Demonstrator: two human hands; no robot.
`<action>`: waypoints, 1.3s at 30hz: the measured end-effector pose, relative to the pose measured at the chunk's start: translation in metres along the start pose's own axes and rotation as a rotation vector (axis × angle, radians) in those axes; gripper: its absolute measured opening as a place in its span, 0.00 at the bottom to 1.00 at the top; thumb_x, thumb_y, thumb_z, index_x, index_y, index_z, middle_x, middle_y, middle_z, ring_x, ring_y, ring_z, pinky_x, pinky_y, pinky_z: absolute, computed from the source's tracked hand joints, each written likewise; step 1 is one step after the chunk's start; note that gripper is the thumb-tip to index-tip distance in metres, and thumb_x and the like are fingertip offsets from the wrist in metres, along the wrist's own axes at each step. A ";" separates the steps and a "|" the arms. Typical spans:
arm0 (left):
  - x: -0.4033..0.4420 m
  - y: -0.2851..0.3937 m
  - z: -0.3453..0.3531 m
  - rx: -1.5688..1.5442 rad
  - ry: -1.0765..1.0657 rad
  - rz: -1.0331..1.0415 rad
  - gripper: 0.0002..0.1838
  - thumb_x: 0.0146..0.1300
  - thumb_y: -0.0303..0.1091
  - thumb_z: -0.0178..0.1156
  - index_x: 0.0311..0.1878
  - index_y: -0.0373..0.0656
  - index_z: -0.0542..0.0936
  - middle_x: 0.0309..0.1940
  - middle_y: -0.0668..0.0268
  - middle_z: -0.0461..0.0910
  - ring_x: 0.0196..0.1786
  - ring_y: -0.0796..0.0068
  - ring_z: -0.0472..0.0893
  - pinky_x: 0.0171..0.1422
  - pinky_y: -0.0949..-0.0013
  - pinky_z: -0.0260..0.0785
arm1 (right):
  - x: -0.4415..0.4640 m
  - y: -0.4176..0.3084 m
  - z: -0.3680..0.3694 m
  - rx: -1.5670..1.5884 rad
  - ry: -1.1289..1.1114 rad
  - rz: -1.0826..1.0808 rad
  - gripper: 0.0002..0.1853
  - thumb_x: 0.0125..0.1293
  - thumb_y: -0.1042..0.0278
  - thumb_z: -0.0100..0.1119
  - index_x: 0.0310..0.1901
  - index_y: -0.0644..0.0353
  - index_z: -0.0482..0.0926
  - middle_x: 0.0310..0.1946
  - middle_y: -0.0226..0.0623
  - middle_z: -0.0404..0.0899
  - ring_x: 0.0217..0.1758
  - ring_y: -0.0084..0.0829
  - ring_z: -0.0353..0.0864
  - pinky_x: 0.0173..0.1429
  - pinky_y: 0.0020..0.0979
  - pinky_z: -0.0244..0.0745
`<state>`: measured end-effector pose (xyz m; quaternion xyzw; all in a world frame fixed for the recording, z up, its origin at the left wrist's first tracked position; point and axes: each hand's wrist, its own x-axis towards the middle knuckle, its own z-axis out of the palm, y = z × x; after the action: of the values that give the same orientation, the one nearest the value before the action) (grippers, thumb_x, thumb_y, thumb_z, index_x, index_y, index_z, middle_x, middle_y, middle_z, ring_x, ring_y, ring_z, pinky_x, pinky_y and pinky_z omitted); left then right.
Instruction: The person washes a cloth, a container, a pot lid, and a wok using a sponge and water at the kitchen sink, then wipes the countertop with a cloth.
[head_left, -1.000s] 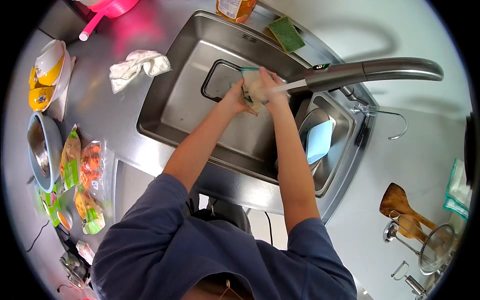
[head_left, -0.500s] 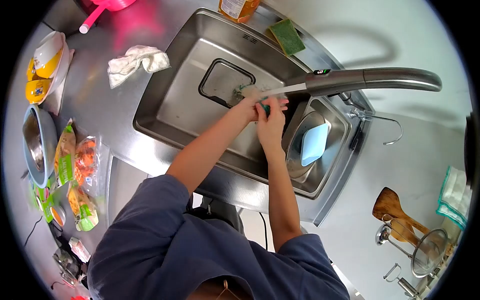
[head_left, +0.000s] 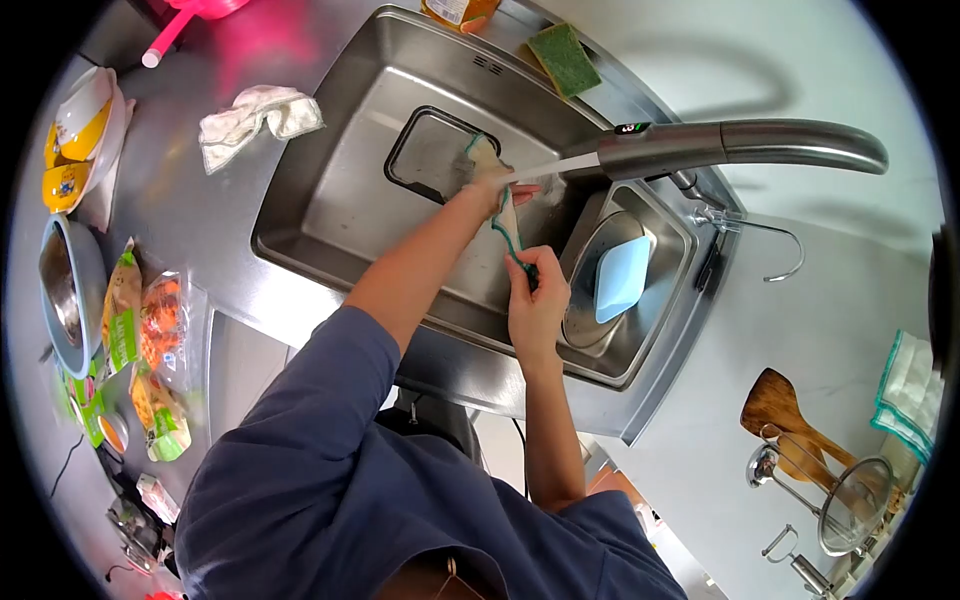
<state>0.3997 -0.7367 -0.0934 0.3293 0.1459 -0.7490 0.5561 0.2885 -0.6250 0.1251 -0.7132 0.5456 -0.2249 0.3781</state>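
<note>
A wet white cloth with a green edge [head_left: 508,222] is stretched between my two hands over the large basin. My left hand [head_left: 490,190] is around its upper part, under the running water, and a loose end sticks out beyond. A few of that hand's fingertips show to the right of the stream. Closer to me, my right hand [head_left: 541,288] pinches the other end of the cloth. The grey faucet [head_left: 660,150] pours water onto the cloth and my left hand. The steel sink [head_left: 330,200] lies beneath both hands.
A light blue dish [head_left: 622,280] and a clear round lid sit in the small side basin [head_left: 625,375]. A green sponge [head_left: 564,60] and an orange bottle [head_left: 462,12] stand on the sink's back edge. Left are a white rag [head_left: 258,122], bowls and food bags.
My right hand has moved down towards me, away from my left, drawing the bunched cloth out into a strip. My left hand stays under the water. The view has shifted slightly.
</note>
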 end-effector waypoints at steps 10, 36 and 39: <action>0.019 -0.005 -0.019 0.163 0.161 0.099 0.14 0.62 0.37 0.54 0.23 0.41 0.69 0.31 0.54 0.77 0.42 0.52 0.82 0.46 0.55 0.79 | -0.023 -0.006 -0.010 0.025 -0.027 -0.009 0.06 0.60 0.78 0.58 0.33 0.65 0.70 0.25 0.44 0.69 0.25 0.37 0.67 0.31 0.29 0.65; -0.132 0.035 -0.010 0.792 0.290 -0.058 0.37 0.63 0.59 0.52 0.68 0.45 0.59 0.59 0.57 0.69 0.60 0.58 0.71 0.60 0.55 0.68 | 0.022 -0.039 0.010 0.099 0.076 -0.271 0.06 0.62 0.72 0.59 0.37 0.64 0.74 0.29 0.36 0.71 0.26 0.28 0.69 0.31 0.25 0.64; -0.097 0.038 -0.008 0.268 -0.099 -0.004 0.37 0.64 0.59 0.51 0.67 0.42 0.59 0.61 0.57 0.68 0.63 0.55 0.69 0.63 0.51 0.66 | 0.010 -0.030 0.014 0.013 -0.103 -0.290 0.07 0.60 0.72 0.60 0.37 0.63 0.74 0.31 0.38 0.72 0.26 0.32 0.70 0.31 0.27 0.66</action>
<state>0.4537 -0.6731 -0.0301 0.3629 0.0177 -0.7782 0.5123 0.3203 -0.6268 0.1391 -0.7926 0.4155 -0.2437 0.3738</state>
